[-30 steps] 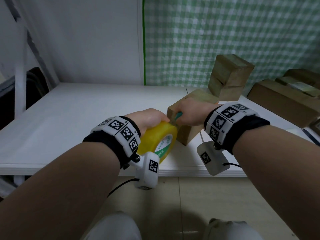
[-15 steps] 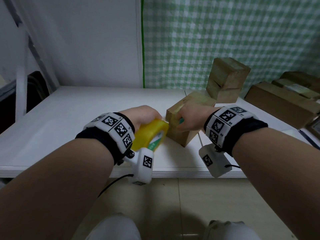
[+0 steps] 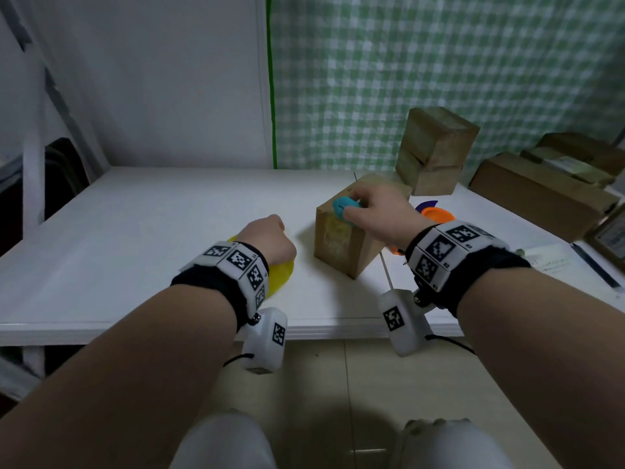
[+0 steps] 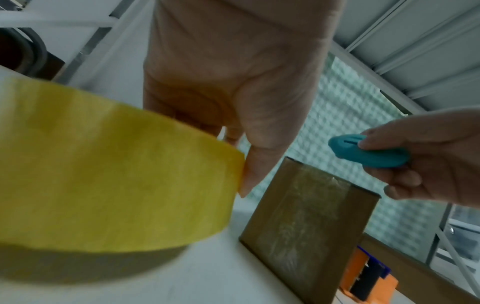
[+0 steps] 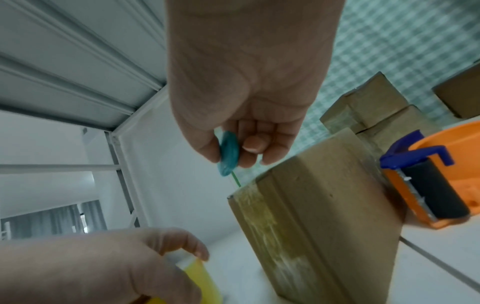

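Pinching a small teal oval plastic cutter [image 4: 369, 156] between thumb and curled fingers [image 5: 275, 142] of the right hand [image 3: 375, 211], just above the top near-left corner of a brown cardboard box [image 3: 341, 245] with clear tape down its near face. Gripping a wide yellow roll of tape [image 4: 116, 174] with the curled fingers [image 5: 187, 242] of the left hand [image 3: 267, 238], low over the white bench [image 3: 135, 238], left of the box and apart from it; cannot tell whether touching the bench. Just right of the box, an orange tape dispenser with a blue handle [image 5: 428, 185]; farther back, two stacked cardboard boxes [image 3: 436, 150].
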A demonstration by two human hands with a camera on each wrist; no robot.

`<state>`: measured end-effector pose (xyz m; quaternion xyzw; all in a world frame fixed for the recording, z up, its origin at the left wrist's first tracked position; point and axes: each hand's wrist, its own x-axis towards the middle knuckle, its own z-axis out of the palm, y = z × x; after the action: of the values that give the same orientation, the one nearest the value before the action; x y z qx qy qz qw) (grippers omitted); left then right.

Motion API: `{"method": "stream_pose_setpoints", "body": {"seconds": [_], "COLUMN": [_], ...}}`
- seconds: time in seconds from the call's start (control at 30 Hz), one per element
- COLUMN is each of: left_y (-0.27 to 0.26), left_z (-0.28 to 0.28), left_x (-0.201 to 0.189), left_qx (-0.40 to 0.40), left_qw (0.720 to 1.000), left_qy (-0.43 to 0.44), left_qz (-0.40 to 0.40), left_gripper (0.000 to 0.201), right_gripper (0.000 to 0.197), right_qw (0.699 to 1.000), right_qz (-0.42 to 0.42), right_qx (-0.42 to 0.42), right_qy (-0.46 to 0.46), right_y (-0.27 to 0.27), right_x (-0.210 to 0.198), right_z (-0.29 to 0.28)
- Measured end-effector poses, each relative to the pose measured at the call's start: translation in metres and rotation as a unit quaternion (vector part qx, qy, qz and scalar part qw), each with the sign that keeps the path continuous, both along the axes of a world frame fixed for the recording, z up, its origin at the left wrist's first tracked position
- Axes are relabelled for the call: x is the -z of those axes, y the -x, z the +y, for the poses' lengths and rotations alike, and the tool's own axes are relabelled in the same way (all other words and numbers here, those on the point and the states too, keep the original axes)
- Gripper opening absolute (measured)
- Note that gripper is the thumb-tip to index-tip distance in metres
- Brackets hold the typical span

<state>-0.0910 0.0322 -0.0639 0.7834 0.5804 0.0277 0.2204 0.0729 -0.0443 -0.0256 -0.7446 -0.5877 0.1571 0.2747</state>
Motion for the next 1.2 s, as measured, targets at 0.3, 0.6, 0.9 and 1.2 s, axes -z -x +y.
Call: {"method": "stream_pose_setpoints", "body": {"seconds": [0.3, 0.6, 0.9, 1.2], "left_y": [-0.015, -0.040, -0.050, -0.060], "left_z": [-0.001, 0.000, -0.022, -0.018], "left_x": [0.018, -0.005, -0.002, 0.000], "left_qx": [0.058, 0.124, 0.185, 0.259], "left_qw": [0.992, 0.971, 0.962, 0.929], "left_qy": [0.013, -0.034, -0.044, -0.203], "left_qz": [0.111, -0.200, -0.194, -0.171], "left_gripper": [0.079, 0.062, 0.050, 0.028], "right_gripper": [0.030, 0.045, 0.050, 0.062], "right_qw": [0.994, 0.990, 0.996, 0.996], "right_qz": [-0.028, 0.010, -0.065, 0.026], "right_qx": [0.056, 0.098, 0.048, 0.083], "right_qy": [-0.086, -0.100, 0.036, 0.001], "right_y": [-0.021, -0.031, -0.039, -0.047], "right_x": [0.018, 0.022, 0.029, 0.035], "right_z": [0.003, 0.009, 0.007, -0.016]}}
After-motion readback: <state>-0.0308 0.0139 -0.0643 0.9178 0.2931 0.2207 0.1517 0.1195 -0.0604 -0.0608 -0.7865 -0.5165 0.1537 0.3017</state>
